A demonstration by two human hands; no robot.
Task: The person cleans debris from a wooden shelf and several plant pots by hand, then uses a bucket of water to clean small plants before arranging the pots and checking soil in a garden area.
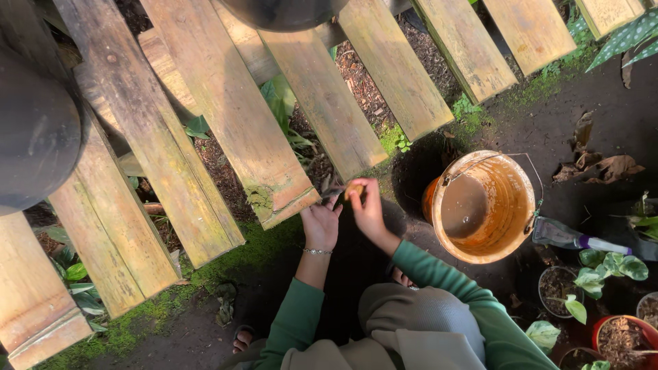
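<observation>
From up here I see my left hand (321,223) and right hand (367,205) raised together just past the end of a mossy plank (274,185), close enough that the fingertips nearly meet. The right fingers (356,193) are pinched on a small yellowish piece (354,186), held at their tips; I cannot tell what it is, it is too small in the view. The left fingers (332,204) are curled up toward a thin dark bit (331,186) that sits just above them, against the plank's end. Whether they actually grip it or only touch it, I cannot tell.

My judgement on handling: the yellowish piece looks light, a thing for a fingertip pinch, not a full fist. Being small, it would slip out easily if the pinch loosens, so I would keep thumb and forefinger on opposite sides of its middle. The dark bit looks thin and possibly brittle or limp; I would take it low, near where it meets the fingers, and not squeeze hard.

To the right of the right fingers, near but apart, stands an orange bucket (483,205) with muddy water at its bottom and a wire handle lying over the rim. Beyond it lies a spray bottle (572,238), and potted plants (596,274) cluster lower right. Below the fingers are my green sleeves (439,281) and dark, mossy ground (205,288).
</observation>
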